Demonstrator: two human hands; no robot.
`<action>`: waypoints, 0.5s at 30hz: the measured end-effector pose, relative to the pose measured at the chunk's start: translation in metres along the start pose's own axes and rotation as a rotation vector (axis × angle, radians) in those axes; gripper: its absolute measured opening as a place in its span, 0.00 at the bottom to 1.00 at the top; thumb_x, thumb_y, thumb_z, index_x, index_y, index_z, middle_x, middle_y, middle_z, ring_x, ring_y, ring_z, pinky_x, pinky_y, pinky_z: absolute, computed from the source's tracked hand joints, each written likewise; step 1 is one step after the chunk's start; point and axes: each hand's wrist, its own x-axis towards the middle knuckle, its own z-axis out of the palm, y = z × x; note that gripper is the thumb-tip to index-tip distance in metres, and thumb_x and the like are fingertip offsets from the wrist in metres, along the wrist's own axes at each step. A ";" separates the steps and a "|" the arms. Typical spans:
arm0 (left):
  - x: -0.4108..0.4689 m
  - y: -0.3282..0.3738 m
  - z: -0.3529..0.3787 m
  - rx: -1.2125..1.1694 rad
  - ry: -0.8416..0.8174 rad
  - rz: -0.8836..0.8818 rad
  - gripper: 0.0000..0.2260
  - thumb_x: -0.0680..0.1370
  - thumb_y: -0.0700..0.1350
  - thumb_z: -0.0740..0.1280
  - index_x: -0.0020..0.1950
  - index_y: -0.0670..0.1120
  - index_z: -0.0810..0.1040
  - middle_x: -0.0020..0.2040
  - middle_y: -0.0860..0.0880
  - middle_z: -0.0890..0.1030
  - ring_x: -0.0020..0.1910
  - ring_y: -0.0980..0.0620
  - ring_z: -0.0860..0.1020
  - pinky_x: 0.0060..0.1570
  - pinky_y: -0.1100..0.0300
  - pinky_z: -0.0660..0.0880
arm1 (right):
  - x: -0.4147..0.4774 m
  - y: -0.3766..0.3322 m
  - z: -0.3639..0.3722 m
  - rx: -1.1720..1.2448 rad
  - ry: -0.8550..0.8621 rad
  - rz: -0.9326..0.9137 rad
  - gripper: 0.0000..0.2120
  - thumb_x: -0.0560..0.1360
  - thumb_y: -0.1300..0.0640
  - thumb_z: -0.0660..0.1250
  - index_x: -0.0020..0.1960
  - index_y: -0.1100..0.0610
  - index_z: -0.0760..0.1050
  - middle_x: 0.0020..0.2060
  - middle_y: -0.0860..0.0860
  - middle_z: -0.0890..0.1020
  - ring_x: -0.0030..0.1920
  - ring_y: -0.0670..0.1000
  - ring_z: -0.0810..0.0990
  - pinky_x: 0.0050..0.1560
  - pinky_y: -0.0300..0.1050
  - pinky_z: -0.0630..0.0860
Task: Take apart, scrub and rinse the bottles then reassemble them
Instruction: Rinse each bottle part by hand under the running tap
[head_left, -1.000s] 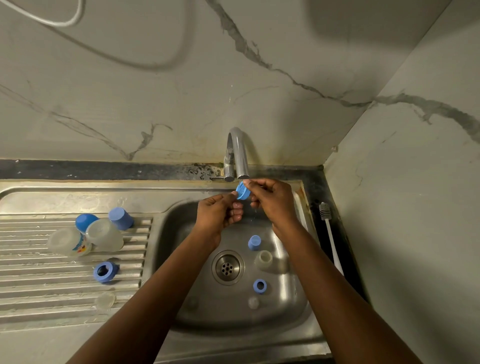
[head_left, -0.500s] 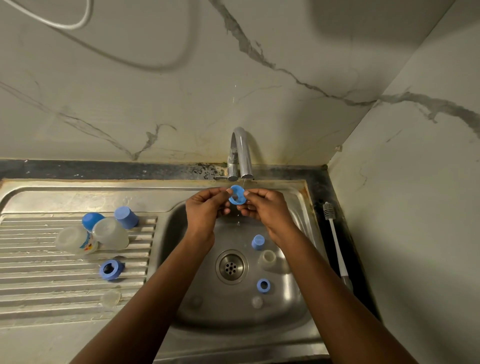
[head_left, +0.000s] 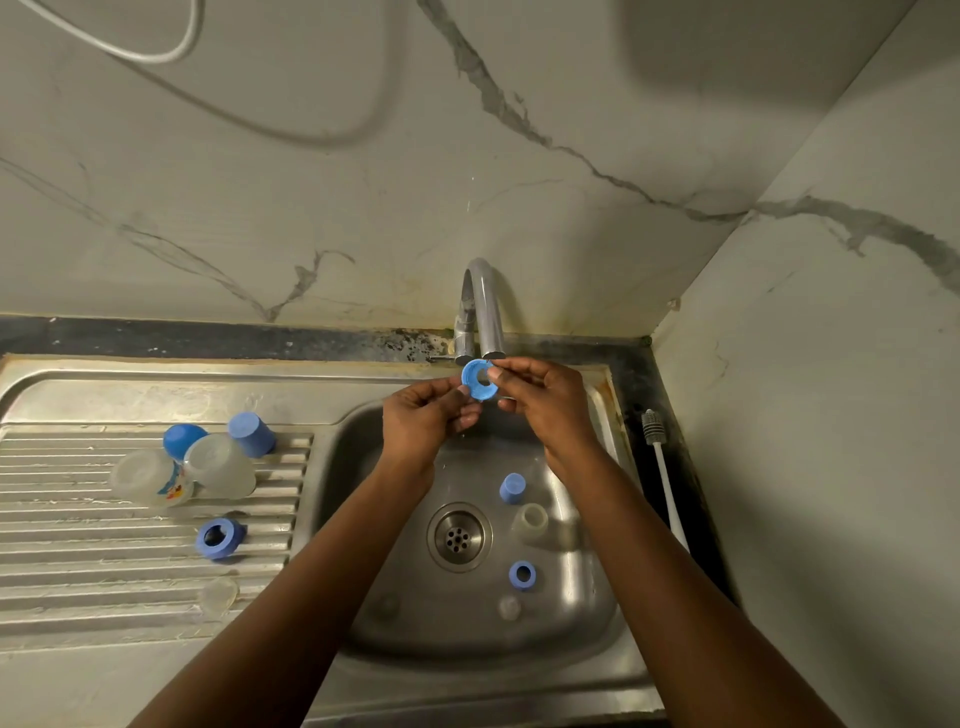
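Note:
A blue screw ring (head_left: 478, 381) is held just under the tap spout (head_left: 487, 312), its opening facing me. My left hand (head_left: 426, 421) pinches its left edge and my right hand (head_left: 545, 400) pinches its right edge. Down in the sink basin (head_left: 363, 613) lie a blue cap (head_left: 512, 488), a clear teat (head_left: 530, 522), a second blue ring (head_left: 522, 575) and a small clear piece (head_left: 509, 608). On the draining board (head_left: 78, 571) stand two clear bottles (head_left: 150, 478) (head_left: 221, 466), two blue caps (head_left: 183, 439) (head_left: 252, 434), a blue ring (head_left: 219, 538) and a clear teat (head_left: 218, 595).
A white bottle brush (head_left: 662, 478) lies along the dark counter strip right of the sink. The drain (head_left: 458, 537) sits in the basin's middle. Marble walls close in behind and on the right. A white cable (head_left: 156, 49) hangs at the upper left.
Both hands turned the blue ring, so its opening now faces me, and kept it under the spout. The objects in the sink and on the draining board have not moved.

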 end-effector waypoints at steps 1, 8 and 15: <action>0.001 0.001 0.003 0.002 -0.015 -0.003 0.08 0.82 0.38 0.71 0.60 0.38 0.84 0.50 0.37 0.87 0.47 0.42 0.86 0.51 0.55 0.86 | 0.000 0.000 -0.002 0.013 0.030 -0.003 0.09 0.76 0.59 0.77 0.56 0.57 0.87 0.46 0.50 0.89 0.46 0.49 0.88 0.45 0.43 0.85; 0.000 0.009 0.014 0.023 -0.094 0.047 0.09 0.82 0.41 0.72 0.59 0.38 0.86 0.46 0.37 0.86 0.41 0.46 0.83 0.45 0.56 0.85 | -0.003 0.005 -0.013 0.087 0.122 0.054 0.06 0.78 0.60 0.76 0.53 0.59 0.86 0.43 0.54 0.89 0.40 0.50 0.86 0.43 0.43 0.85; -0.008 0.011 -0.001 0.156 -0.096 0.154 0.07 0.80 0.40 0.75 0.57 0.41 0.88 0.45 0.35 0.86 0.40 0.44 0.81 0.48 0.52 0.82 | -0.012 0.018 -0.003 0.144 0.016 0.234 0.06 0.80 0.62 0.72 0.55 0.62 0.84 0.46 0.58 0.89 0.48 0.58 0.89 0.48 0.47 0.85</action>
